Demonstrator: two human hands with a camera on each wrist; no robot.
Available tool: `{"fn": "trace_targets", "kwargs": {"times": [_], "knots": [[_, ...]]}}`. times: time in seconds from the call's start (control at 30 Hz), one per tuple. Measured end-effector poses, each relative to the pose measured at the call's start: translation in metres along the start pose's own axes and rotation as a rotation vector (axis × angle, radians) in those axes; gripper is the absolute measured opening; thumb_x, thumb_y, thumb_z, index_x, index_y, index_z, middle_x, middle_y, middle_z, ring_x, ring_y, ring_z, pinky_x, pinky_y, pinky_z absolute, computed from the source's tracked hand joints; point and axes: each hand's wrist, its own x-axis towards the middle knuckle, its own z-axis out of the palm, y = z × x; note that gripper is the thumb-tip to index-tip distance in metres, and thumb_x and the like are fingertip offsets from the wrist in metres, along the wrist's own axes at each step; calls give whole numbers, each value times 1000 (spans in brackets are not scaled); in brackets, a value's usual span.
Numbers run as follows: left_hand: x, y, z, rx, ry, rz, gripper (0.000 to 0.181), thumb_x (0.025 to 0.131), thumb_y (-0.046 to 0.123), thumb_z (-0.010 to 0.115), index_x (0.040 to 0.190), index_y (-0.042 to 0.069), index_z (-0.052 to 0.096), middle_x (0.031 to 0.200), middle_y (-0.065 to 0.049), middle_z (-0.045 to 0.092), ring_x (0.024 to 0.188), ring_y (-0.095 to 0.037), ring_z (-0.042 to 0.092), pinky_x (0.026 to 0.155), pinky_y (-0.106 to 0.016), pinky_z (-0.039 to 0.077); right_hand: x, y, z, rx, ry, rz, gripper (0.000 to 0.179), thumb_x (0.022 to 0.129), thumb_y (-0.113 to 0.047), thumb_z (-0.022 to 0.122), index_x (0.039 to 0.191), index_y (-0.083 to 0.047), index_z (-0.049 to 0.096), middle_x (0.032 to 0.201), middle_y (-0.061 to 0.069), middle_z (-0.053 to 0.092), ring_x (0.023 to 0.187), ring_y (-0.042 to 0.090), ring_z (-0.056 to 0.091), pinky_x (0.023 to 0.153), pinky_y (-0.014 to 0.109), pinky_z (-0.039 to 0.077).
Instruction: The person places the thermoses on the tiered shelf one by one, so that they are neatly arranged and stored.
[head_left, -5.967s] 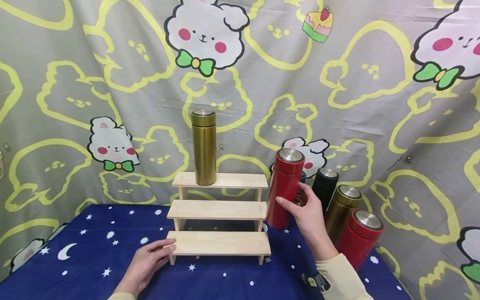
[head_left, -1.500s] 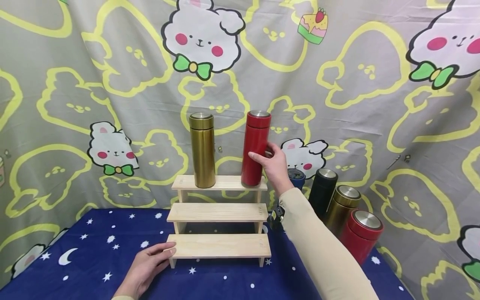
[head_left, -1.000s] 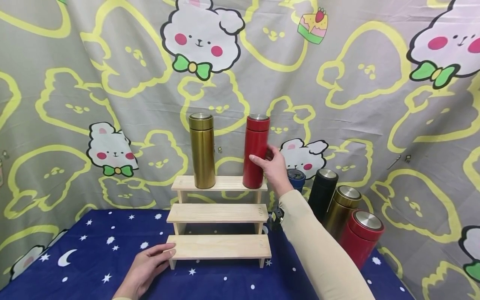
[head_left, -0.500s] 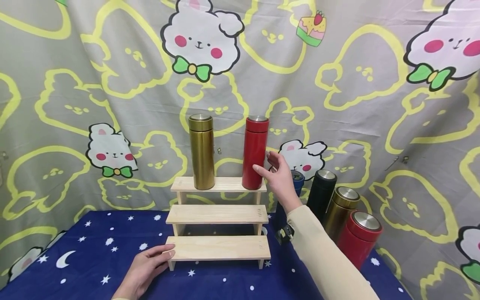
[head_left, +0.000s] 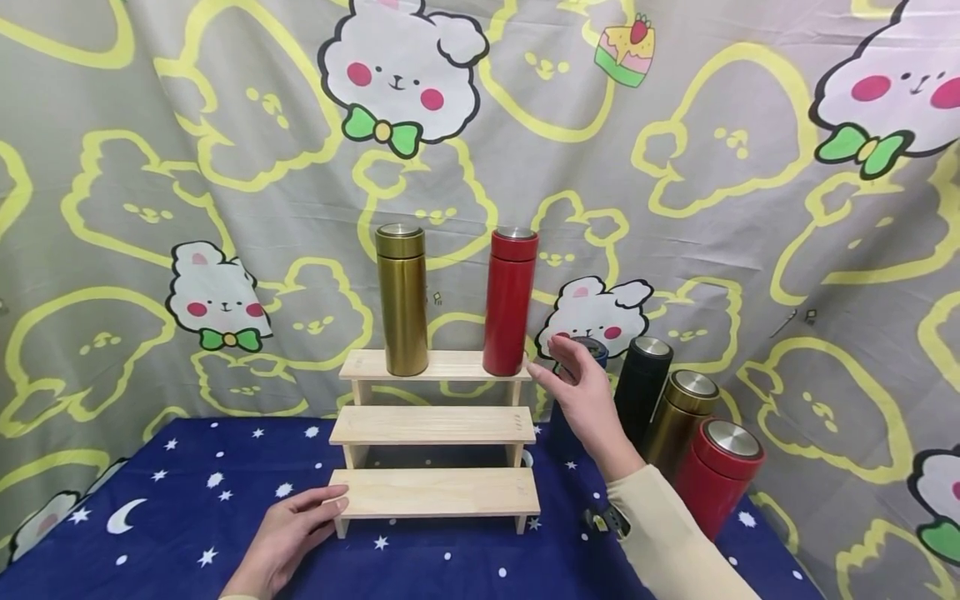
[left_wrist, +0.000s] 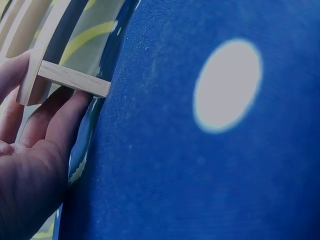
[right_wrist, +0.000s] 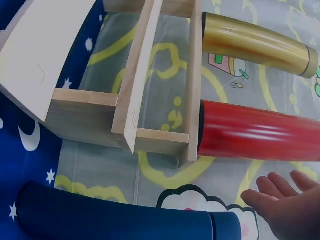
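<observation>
A three-step wooden display stand [head_left: 435, 493] stands on the cloth. My left hand [head_left: 292, 533] holds the left end of its lowest step; in the left wrist view the thumb is over the board and other fingers lie below it, by the leg. On the top step a gold thermos flask [head_left: 403, 312] is upright at the left and a red thermos flask [head_left: 508, 312] upright at the right. My right hand [head_left: 588, 404] is off the red flask, to its right and lower, fingers spread with nothing in them. A blue flask [right_wrist: 120, 215] stands partly behind this hand.
Right of the stand, a row of upright flasks runs toward me: a black one [head_left: 645, 387], another gold one [head_left: 678, 421] and another red one [head_left: 720, 471]. A dark blue star-patterned cloth [head_left: 180, 517] covers the table. Behind hangs a grey cartoon-print curtain [head_left: 465, 183].
My right hand carried the red flask up onto the top step, let go of it and drew back down to the right. My left hand has stayed at the lowest step.
</observation>
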Motion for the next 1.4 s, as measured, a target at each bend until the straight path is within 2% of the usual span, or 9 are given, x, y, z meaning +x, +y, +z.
{"fn": "trace_targets", "kwargs": {"times": [0.27,0.53,0.73,1.0,1.23,1.33,1.4], "knots": [[-1,-1,0,1,-5,6,39,81,15,82,114,-2,71,125,-20,60,96,-18,63,84,-40,55,-22,2,-13,-16,-8,6,61,90,-21,74,141,-2,46,141,14,50,132,25,43,110,43,33],[-1,1,0,-1,-8,-3,39,81,15,82,114,-2,71,127,-21,59,96,-18,63,85,-41,55,-55,9,-26,-90,-34,14,58,90,-24,75,138,-3,51,139,13,53,130,28,47,107,46,37],[-2,1,0,-6,-11,-2,39,81,15,83,114,-2,71,126,-21,59,96,-18,63,85,-42,55,-73,15,-34,-109,-27,34,53,89,-21,75,136,-5,54,136,10,56,127,26,51,103,41,41],[-2,1,0,4,-17,6,40,81,16,83,114,-2,71,128,-22,58,98,-19,62,86,-43,54,-94,20,-48,-50,-19,55,53,89,-15,75,135,-4,52,135,13,55,123,28,54,93,25,48],[-2,1,0,22,-12,-6,46,77,22,86,115,-1,71,131,-23,56,99,-19,62,86,-42,54,-112,26,-60,-171,-13,102,57,86,-20,78,135,-5,53,132,12,58,120,27,56,92,28,50],[-2,1,-1,26,-17,-5,48,77,23,86,115,-1,71,132,-24,55,100,-19,62,87,-43,54,-120,26,-65,-175,-4,131,56,86,-19,78,134,-5,54,131,11,59,119,25,58,91,25,49],[-2,1,-1,30,-15,-5,47,78,23,85,115,-1,71,132,-24,55,100,-19,62,87,-43,54,-126,27,-68,-159,2,137,54,86,-17,78,133,-4,54,130,12,59,116,18,59,91,22,48]]}}
